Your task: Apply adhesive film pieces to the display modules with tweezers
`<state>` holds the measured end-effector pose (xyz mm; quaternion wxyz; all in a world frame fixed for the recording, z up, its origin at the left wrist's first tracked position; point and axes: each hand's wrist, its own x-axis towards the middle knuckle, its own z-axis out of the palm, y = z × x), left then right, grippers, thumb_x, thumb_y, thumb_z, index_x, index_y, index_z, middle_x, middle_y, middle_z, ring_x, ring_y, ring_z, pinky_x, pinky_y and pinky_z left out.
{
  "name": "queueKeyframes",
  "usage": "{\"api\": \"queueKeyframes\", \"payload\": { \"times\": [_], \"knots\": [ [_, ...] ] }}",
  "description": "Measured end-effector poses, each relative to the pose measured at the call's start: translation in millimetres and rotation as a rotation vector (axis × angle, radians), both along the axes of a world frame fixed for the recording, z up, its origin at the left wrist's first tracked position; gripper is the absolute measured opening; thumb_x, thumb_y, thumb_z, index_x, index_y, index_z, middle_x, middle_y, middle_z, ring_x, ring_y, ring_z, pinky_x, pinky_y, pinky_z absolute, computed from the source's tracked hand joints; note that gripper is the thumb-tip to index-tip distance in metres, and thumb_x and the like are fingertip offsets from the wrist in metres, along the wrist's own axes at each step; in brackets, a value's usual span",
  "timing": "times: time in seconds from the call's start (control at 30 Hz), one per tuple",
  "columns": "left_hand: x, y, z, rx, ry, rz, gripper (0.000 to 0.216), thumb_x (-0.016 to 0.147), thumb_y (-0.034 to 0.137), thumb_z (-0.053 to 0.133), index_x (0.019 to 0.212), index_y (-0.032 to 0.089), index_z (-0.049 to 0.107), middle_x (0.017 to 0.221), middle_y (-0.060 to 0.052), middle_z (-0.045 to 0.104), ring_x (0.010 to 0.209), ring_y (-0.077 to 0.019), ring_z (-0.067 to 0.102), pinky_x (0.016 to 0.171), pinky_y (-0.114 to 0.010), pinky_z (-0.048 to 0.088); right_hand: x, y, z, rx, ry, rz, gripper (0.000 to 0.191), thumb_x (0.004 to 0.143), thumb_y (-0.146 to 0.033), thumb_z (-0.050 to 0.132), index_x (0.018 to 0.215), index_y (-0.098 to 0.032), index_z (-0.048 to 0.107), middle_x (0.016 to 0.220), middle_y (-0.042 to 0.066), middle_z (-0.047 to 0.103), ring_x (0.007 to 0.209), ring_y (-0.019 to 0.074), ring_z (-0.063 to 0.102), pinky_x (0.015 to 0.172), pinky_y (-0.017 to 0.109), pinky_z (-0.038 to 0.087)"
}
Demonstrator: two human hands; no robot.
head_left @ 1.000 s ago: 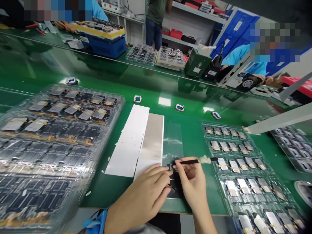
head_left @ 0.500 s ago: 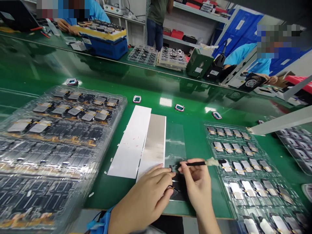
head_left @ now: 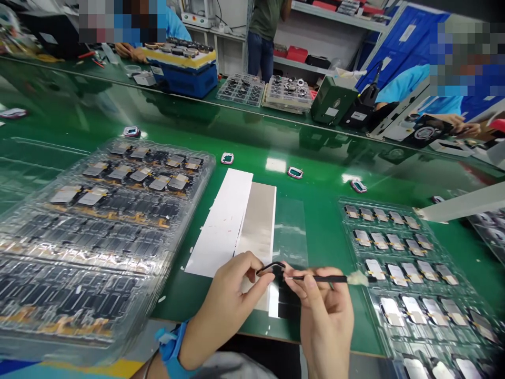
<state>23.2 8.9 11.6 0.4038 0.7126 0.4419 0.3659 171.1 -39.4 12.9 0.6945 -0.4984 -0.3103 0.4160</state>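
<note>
Between the thumb and fingers of my left hand (head_left: 236,287) is a small thin black-edged part (head_left: 271,264), raised above the sheets and tilted. Its face is mostly hidden, so I cannot tell its exact kind. My right hand (head_left: 325,305) is closed round black tweezers (head_left: 325,279) lying nearly level, with a whitish wrap near their right end. The right fingertips are at the right end of the black-edged part. Below my hands lie a grey-beige sheet (head_left: 258,216), a white sheet (head_left: 221,221) with small reddish scraps, and a clear film (head_left: 290,226).
On the left stands a stack of clear trays (head_left: 189,210) holding dark screen-like parts. A clear tray (head_left: 366,284) of silver-backed modules lies on the right. Several small pink-rimmed frames (head_left: 295,172) sit along the green bench (head_left: 323,237). A white post (head_left: 465,202) juts in at right.
My left hand has lifted from the sheets, now pinching the black-edged part up in the air. My right hand has come slightly down and right with the tweezers. The view has shifted left.
</note>
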Motion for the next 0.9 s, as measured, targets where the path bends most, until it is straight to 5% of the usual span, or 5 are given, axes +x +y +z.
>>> {"api": "queueKeyframes", "payload": {
  "times": [0.3, 0.5, 0.67, 0.9],
  "knots": [
    [4, 7, 18.0, -0.06, 0.087, -0.177, 0.011, 0.093, 0.013, 0.045, 0.093, 0.023, 0.05, 0.09, -0.002, 0.069, 0.081, -0.0189, 0.066, 0.068, -0.027, 0.05, -24, 10, 12.5, 0.267, -0.256, -0.057, 0.016, 0.094, -0.011, 0.054, 0.099, -0.026, 0.05, 0.087, 0.0, 0.067, 0.088, 0.0156, 0.072, 0.077, 0.033, 0.063],
    [3, 9, 11.1, -0.012, 0.111, -0.169, 0.027, 0.095, 0.016, 0.042, 0.113, 0.022, 0.062, 0.098, -0.006, 0.069, 0.09, -0.0213, 0.067, 0.077, -0.031, 0.053, -30, 12, 4.7, 0.356, -0.326, -0.113, 0.02, 0.092, -0.007, 0.054, 0.1, -0.025, 0.049, 0.087, 0.0, 0.067, 0.088, 0.015, 0.071, 0.084, 0.037, 0.062],
    [2, 7, 9.6, -0.022, 0.108, -0.168, 0.045, 0.098, 0.019, 0.039, 0.141, 0.023, 0.048, 0.098, -0.006, 0.064, 0.088, -0.0211, 0.064, 0.077, -0.032, 0.054, -33, 13, 0.4, 0.339, -0.342, -0.141, 0.021, 0.092, -0.006, 0.055, 0.1, -0.025, 0.049, 0.088, 0.0, 0.066, 0.086, 0.0143, 0.07, 0.084, 0.037, 0.062],
    [0, 4, 10.8, -0.023, 0.03, -0.214, 0.049, 0.101, 0.024, 0.035, 0.15, 0.024, 0.037, 0.103, -0.007, 0.062, 0.095, -0.0215, 0.062, 0.09, -0.034, 0.051, -33, 14, -2.8, 0.34, -0.352, -0.129, 0.022, 0.093, -0.006, 0.053, 0.102, -0.025, 0.048, 0.089, 0.0, 0.066, 0.089, 0.0146, 0.07, 0.086, 0.039, 0.061]
  ]
}}
